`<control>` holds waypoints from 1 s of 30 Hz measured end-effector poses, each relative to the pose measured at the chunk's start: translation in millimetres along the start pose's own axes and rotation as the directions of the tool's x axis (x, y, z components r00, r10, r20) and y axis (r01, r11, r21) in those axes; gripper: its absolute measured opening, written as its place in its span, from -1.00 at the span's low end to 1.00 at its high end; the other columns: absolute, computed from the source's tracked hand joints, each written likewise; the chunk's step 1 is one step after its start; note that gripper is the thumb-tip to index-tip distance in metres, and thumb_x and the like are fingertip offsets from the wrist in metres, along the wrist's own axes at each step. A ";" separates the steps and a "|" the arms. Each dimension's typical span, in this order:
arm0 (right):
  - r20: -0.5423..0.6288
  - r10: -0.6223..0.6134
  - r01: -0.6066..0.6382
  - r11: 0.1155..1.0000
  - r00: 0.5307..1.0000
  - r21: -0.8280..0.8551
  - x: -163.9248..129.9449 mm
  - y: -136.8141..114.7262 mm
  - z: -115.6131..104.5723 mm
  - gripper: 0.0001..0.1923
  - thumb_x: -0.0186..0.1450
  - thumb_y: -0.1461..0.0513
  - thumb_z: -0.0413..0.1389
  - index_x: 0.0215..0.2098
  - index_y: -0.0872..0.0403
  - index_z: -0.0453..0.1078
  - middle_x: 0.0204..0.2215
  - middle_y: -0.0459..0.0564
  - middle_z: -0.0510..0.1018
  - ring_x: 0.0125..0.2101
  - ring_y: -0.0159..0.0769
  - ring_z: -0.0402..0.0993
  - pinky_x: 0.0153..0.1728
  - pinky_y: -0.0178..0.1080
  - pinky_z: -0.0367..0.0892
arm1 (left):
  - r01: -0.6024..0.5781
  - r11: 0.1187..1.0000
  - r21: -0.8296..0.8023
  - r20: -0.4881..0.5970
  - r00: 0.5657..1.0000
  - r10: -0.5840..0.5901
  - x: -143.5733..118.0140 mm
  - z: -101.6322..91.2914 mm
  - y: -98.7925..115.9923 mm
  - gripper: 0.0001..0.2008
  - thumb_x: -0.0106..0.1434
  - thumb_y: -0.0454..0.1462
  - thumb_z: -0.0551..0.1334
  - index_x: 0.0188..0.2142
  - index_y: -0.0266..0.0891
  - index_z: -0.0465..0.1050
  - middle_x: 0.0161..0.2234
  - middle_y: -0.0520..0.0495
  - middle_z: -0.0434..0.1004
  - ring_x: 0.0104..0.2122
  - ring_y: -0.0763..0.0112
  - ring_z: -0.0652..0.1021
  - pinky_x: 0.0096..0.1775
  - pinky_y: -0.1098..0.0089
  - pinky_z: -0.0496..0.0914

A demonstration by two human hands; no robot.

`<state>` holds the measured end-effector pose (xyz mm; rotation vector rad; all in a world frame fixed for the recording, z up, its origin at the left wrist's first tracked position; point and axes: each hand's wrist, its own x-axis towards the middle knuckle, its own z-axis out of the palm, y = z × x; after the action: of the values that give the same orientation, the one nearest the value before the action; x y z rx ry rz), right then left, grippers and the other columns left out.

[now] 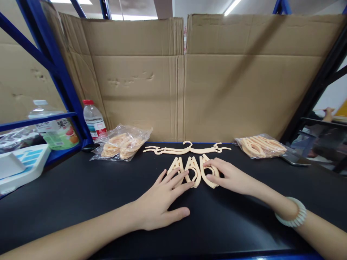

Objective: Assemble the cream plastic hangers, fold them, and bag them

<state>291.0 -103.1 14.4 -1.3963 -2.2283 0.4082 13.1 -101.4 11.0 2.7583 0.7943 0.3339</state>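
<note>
Three folded cream plastic hangers lie side by side on the black table. My left hand (162,202) is spread flat, its fingers over the left folded hanger (176,163) and reaching the lower part of the middle folded hanger (193,163). My right hand (229,176) has its thumb and fingers closed around the right side of the right folded hanger (213,185). Just beyond them, an unfolded cream hanger (173,149) lies stretched out with its hook pointing away from me.
Clear bags of cream hangers lie at the back left (121,144) and back right (260,146). A red-capped bottle (93,119) stands by the blue frame (65,86). Cardboard (244,90) walls the back. A white and blue plastic item (24,169) sits at far left.
</note>
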 end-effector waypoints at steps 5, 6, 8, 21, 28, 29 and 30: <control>0.096 0.019 -0.009 0.994 0.995 -0.111 -4.2 -3.8 -0.4 -0.44 0.29 -0.06 0.04 0.17 -0.01 0.21 -0.21 0.03 0.36 -0.22 -0.17 0.35 -0.11 -0.09 0.28 | -0.002 1.000 -0.006 0.068 0.998 0.003 -1.7 -4.3 -0.7 -0.40 0.32 0.00 0.08 0.30 0.06 -0.02 0.35 -0.11 -0.11 0.30 -0.11 -0.06 0.18 -0.27 -0.14; 0.108 0.021 -0.008 0.993 0.994 -0.121 -4.4 -3.6 -0.2 -0.41 0.28 -0.08 0.05 0.19 -0.01 0.20 -0.21 0.04 0.36 -0.21 -0.16 0.34 -0.11 -0.09 0.28 | 0.006 1.000 -0.002 0.076 0.997 -0.006 -2.1 -5.2 -0.5 -0.40 0.32 0.01 0.07 0.30 0.06 -0.03 0.35 -0.11 -0.11 0.30 -0.11 -0.06 0.18 -0.27 -0.15; 0.119 0.008 0.009 0.989 0.993 -0.145 -4.4 -3.5 0.5 -0.36 0.27 -0.09 0.05 0.22 -0.01 0.17 -0.21 0.04 0.34 -0.20 -0.15 0.34 -0.11 -0.09 0.28 | 0.014 1.000 0.006 0.077 0.997 -0.014 -2.6 -6.2 -0.4 -0.40 0.32 0.01 0.07 0.30 0.06 -0.03 0.35 -0.11 -0.10 0.31 -0.11 -0.07 0.18 -0.27 -0.15; 0.114 -0.025 0.051 0.973 0.993 -0.227 -1.9 -7.7 7.3 -0.34 0.28 -0.10 0.03 0.24 0.04 0.17 -0.24 0.07 0.37 -0.21 -0.11 0.33 -0.14 -0.05 0.28 | 0.023 1.000 0.009 0.006 1.000 -0.023 -3.3 -5.2 -5.5 -0.46 0.30 -0.05 0.12 0.25 0.07 0.10 0.31 -0.11 0.06 0.29 -0.14 0.02 0.15 -0.33 -0.12; 0.088 -0.029 0.049 0.972 0.996 -0.231 -1.4 -5.1 9.3 -0.31 0.28 -0.13 0.00 0.23 0.07 0.19 -0.20 0.12 0.39 -0.15 -0.07 0.32 -0.10 -0.03 0.27 | 0.028 0.999 0.027 0.011 1.000 -0.029 -1.0 -6.7 -5.0 -0.46 0.29 -0.05 0.13 0.24 0.06 0.12 0.29 -0.11 0.09 0.28 -0.12 0.02 0.17 -0.29 -0.12; 0.088 -0.030 0.050 0.971 0.996 -0.233 -1.5 -5.3 9.1 -0.30 0.28 -0.14 0.01 0.24 0.08 0.18 -0.20 0.12 0.39 -0.15 -0.06 0.31 -0.10 -0.03 0.27 | 0.027 0.999 0.026 0.011 1.000 -0.028 -0.8 -7.0 -4.9 -0.47 0.29 -0.07 0.13 0.23 0.06 0.13 0.28 -0.11 0.10 0.28 -0.10 0.03 0.17 -0.28 -0.12; 0.092 -0.031 0.052 0.970 0.995 -0.237 -1.6 -5.6 8.7 -0.29 0.27 -0.15 0.01 0.24 0.07 0.18 -0.20 0.12 0.39 -0.15 -0.05 0.31 -0.11 -0.03 0.27 | 0.028 0.999 0.025 0.012 1.000 -0.028 -0.7 -7.1 -4.7 -0.49 0.30 -0.09 0.13 0.23 0.06 0.14 0.28 -0.10 0.10 0.28 -0.09 0.04 0.18 -0.28 -0.12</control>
<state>282.7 -107.0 9.4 -1.4731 -2.4401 0.1931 8.2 -96.7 16.2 2.7666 0.8386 0.3032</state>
